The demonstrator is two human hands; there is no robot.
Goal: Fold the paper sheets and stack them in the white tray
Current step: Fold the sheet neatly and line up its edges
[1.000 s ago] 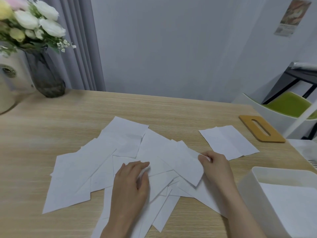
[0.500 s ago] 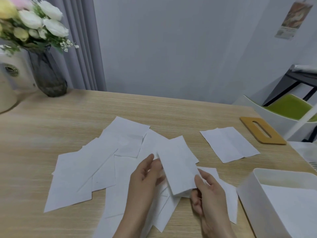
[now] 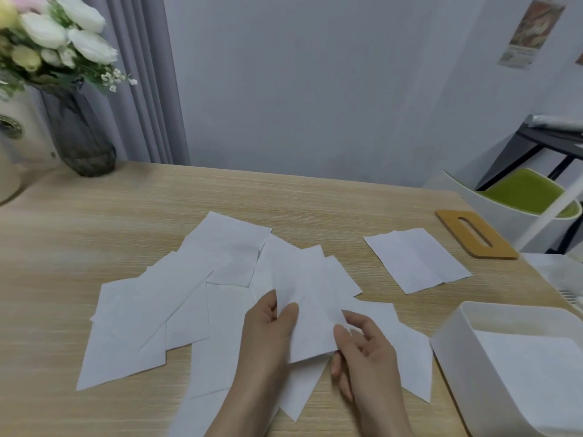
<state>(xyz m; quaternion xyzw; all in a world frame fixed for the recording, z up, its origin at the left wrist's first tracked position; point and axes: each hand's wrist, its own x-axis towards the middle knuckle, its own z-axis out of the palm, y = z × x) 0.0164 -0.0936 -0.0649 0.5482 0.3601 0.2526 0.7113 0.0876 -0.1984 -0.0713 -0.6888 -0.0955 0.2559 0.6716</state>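
One white paper sheet (image 3: 310,313) is lifted just above the table between both hands. My left hand (image 3: 268,329) pinches its left edge with thumb on top. My right hand (image 3: 362,348) pinches its lower right corner. Under and around it, several loose white sheets (image 3: 151,310) lie scattered and overlapping on the wooden table (image 3: 94,222). A creased sheet (image 3: 416,260) lies apart at the right. The white tray (image 3: 457,351) stands at the lower right with white paper (image 3: 530,370) lying inside.
A dark glass vase with white flowers (image 3: 79,134) and a cream container (image 3: 15,146) stand at the far left. A wooden slotted board (image 3: 476,238) lies at the right edge. A white and green chair (image 3: 523,197) sits beyond the table.
Both hands picked one sheet out of the pile and lifted it. My left hand came off the flat pile and took its left edge; my right hand drew back toward me with it.
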